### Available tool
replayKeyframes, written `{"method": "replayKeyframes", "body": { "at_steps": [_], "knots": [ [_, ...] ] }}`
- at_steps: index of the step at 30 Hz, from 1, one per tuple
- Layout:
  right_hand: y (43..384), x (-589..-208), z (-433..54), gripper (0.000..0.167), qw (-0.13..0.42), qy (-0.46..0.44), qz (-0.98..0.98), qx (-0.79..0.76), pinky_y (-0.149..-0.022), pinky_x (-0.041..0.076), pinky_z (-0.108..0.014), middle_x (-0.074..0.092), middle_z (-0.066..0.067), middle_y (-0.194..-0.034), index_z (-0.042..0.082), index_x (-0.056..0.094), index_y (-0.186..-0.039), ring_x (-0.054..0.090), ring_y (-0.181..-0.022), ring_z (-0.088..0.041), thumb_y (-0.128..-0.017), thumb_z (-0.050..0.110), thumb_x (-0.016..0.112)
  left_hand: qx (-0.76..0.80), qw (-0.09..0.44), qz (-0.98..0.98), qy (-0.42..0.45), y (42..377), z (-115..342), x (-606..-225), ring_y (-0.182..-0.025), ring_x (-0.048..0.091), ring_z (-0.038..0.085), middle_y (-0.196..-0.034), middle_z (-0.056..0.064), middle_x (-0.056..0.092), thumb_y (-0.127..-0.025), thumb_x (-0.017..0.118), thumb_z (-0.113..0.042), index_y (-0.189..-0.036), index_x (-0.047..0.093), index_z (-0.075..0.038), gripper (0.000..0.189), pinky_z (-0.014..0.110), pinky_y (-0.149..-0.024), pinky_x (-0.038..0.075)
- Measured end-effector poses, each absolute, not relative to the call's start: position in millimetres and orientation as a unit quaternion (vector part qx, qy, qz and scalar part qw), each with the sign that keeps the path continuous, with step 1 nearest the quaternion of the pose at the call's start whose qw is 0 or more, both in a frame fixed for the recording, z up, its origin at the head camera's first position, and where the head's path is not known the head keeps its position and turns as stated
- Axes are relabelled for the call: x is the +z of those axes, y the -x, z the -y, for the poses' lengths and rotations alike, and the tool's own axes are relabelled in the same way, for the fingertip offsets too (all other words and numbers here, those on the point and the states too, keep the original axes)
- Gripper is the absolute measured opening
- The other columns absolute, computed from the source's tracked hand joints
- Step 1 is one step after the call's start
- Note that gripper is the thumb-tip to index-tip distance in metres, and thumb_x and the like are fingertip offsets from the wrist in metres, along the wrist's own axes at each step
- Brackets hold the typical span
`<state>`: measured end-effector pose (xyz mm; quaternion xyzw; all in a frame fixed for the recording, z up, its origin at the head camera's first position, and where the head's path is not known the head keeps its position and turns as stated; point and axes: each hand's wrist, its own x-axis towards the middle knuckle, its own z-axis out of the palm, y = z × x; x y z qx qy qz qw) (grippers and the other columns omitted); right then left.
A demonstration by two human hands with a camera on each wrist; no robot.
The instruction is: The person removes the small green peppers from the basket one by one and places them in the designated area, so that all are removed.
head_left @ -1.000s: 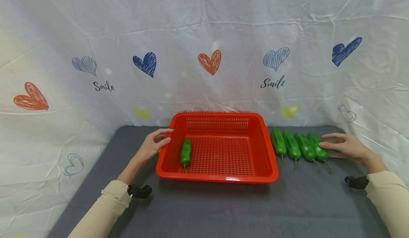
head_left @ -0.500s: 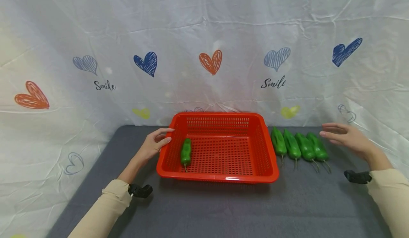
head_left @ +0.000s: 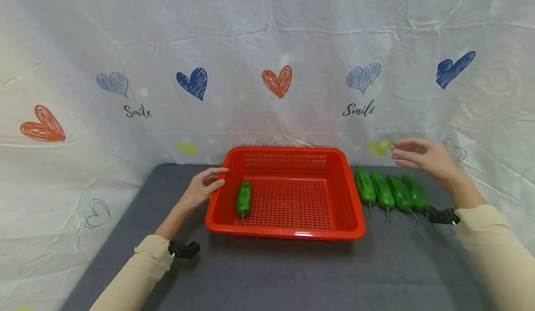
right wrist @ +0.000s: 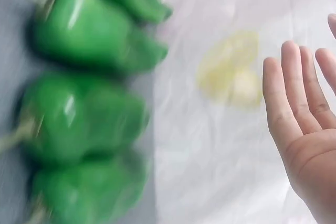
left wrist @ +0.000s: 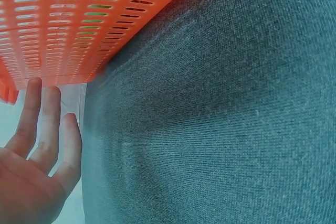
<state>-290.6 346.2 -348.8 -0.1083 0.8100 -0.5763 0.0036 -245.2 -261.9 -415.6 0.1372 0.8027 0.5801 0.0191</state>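
Note:
A red perforated plastic basket (head_left: 285, 233) stands on the table, with one green pepper (head_left: 244, 199) lying in its left part. My left hand (head_left: 200, 190) is at the basket's left rim, thumb and forefinger touching it. In the left wrist view the other fingers (left wrist: 50, 124) extend loosely beside the slotted wall. To the basket's right, several green peppers (head_left: 399, 192) lie side by side, stems towards me. My right hand (head_left: 430, 160) hovers above and behind them with nothing in it; its fingers (right wrist: 296, 87) look relaxed in the right wrist view, apart from the peppers.
Dark grey cloth (head_left: 284, 274) covers the table. Right behind its far edge hangs a white curtain (head_left: 234, 88) printed with hearts and the word Smile; it also runs along the left side.
My right hand has left the rightmost pepper, first lifting off it, then moving up and left above the row. The left hand and the basket stay in place.

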Motion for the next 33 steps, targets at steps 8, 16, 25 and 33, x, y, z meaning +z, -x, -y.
{"method": "replayKeyframes", "body": {
  "at_steps": [8, 16, 25, 33],
  "knots": [
    [305, -335, -294, 0.051, 0.010, 0.146, -0.815, -0.561, -0.081, 0.058, -0.031, 0.063, -0.021, -0.123, -0.011, 0.055, -0.135, 0.071, -0.096, -0.017, -0.097, 0.018, 0.073, 0.577, 0.019, -0.805, -0.137, 246, 261, -416, -0.106, 0.066, 0.038, -0.133, 0.028, 0.057, -0.104, 0.062, -0.014, -0.145, 0.054, -0.005, 0.043, 0.041, -0.074, 0.060],
    [314, -331, -258, 0.048, 0.028, 0.169, -0.822, -0.543, -0.083, 0.058, -0.035, 0.059, -0.028, -0.127, -0.008, 0.058, -0.134, 0.070, -0.098, -0.020, -0.098, 0.020, 0.072, 0.584, 0.020, -0.800, -0.137, 245, 261, -415, -0.104, 0.067, 0.037, -0.132, 0.029, 0.057, -0.104, 0.062, -0.014, -0.145, 0.054, -0.004, 0.043, 0.041, -0.074, 0.060],
    [318, -317, -220, 0.047, 0.047, 0.200, -0.802, -0.561, -0.088, 0.056, -0.041, 0.059, -0.027, -0.128, -0.009, 0.058, -0.133, 0.065, -0.107, -0.036, -0.097, 0.018, 0.073, 0.582, 0.016, -0.801, -0.137, 245, 261, -415, -0.101, 0.069, 0.034, -0.130, 0.028, 0.059, -0.103, 0.063, -0.014, -0.144, 0.055, -0.004, 0.043, 0.042, -0.073, 0.060],
    [324, -310, -185, 0.044, 0.059, 0.239, -0.775, -0.582, -0.089, 0.055, -0.046, 0.060, -0.032, -0.123, -0.013, 0.057, -0.131, 0.066, -0.105, -0.038, -0.097, 0.011, 0.072, 0.579, 0.019, -0.804, -0.131, 246, 262, -416, -0.099, 0.069, 0.034, -0.128, 0.027, 0.060, -0.103, 0.064, -0.016, -0.144, 0.056, -0.007, 0.043, 0.042, -0.072, 0.060]
  ]
}}
